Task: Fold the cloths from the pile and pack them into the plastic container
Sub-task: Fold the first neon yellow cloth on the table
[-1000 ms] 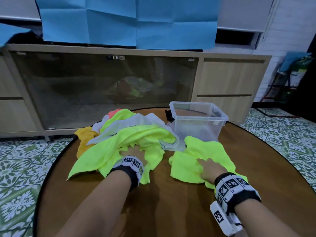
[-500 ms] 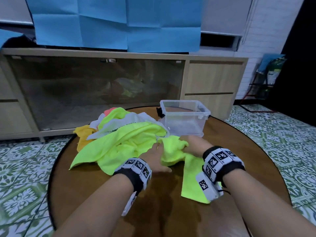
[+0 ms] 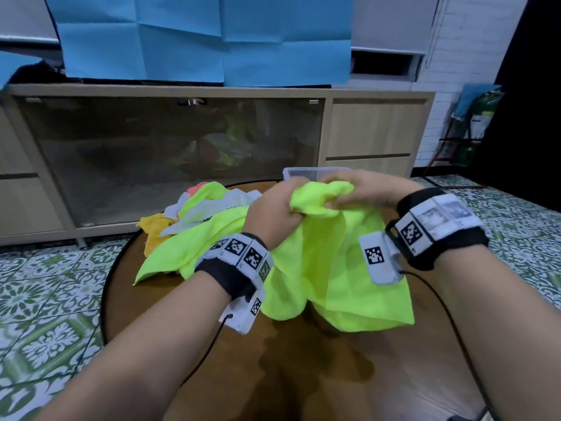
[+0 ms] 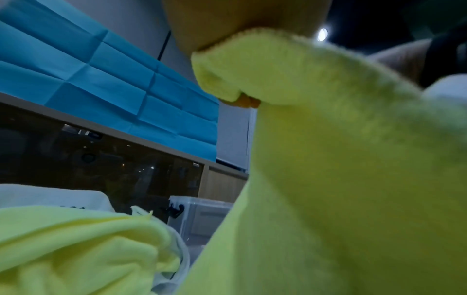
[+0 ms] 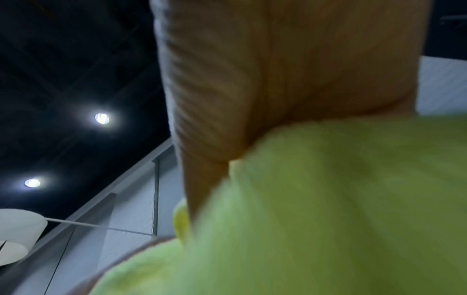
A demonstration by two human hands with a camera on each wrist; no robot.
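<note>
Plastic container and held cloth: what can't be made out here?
- Plastic container, head view: only its rim shows; both hands and the held cloth hide its inside.
- Right hand, right wrist view: blurred; fingertips hidden by cloth.
- Left hand: fingertips buried in cloth.

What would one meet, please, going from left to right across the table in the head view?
Yellow cloth → white cloth → left hand → bunched top of the lime cloth that both hands grip → right hand. The plastic container sits behind the hands, so its place in the order is unclear.
</note>
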